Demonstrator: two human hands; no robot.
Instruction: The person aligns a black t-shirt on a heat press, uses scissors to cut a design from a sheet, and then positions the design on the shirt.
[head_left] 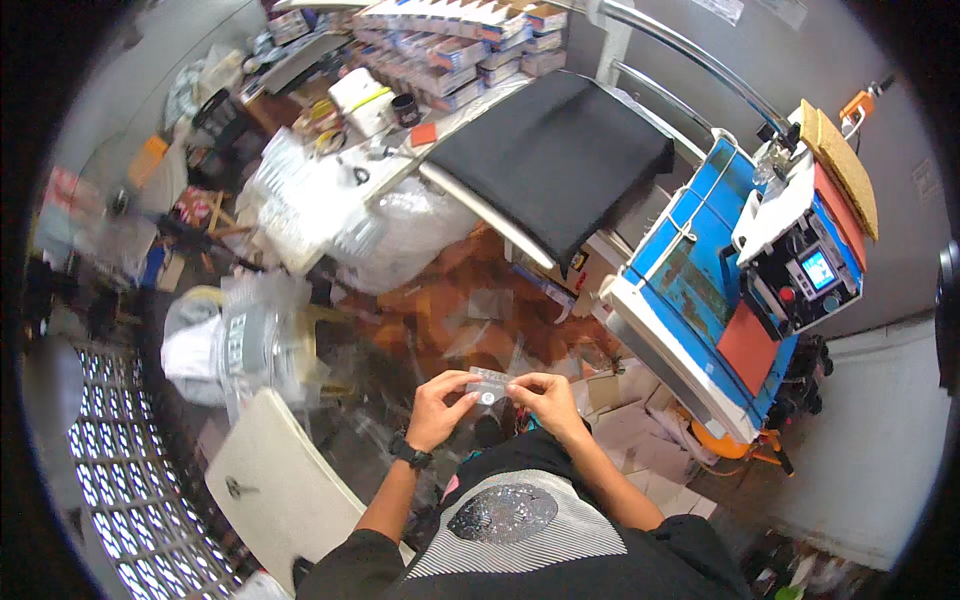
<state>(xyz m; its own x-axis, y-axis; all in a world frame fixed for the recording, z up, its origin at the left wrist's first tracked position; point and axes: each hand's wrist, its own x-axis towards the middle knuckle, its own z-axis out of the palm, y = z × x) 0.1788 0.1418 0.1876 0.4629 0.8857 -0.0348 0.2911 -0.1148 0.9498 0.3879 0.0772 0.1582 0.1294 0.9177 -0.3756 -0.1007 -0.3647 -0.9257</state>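
Note:
Between my two hands, in front of my body, is a small flat grey card-like piece (487, 388) with pale printing on it. My left hand (440, 408) pinches its left edge between thumb and fingers, and a dark watch sits on that wrist. On the other side my right hand (547, 402) grips the right edge in the same way. The piece is held up above the floor, and its exact kind is too small to make out.
A heat press-like machine with a lit screen (818, 268) stands at the right by a blue-topped bench (690, 262). Ahead is a table under a black cover (555, 160). Stacked boxes (440, 60) lie behind it. To my left are a white plastic chair (285, 480) and plastic-wrapped bundles (265, 340).

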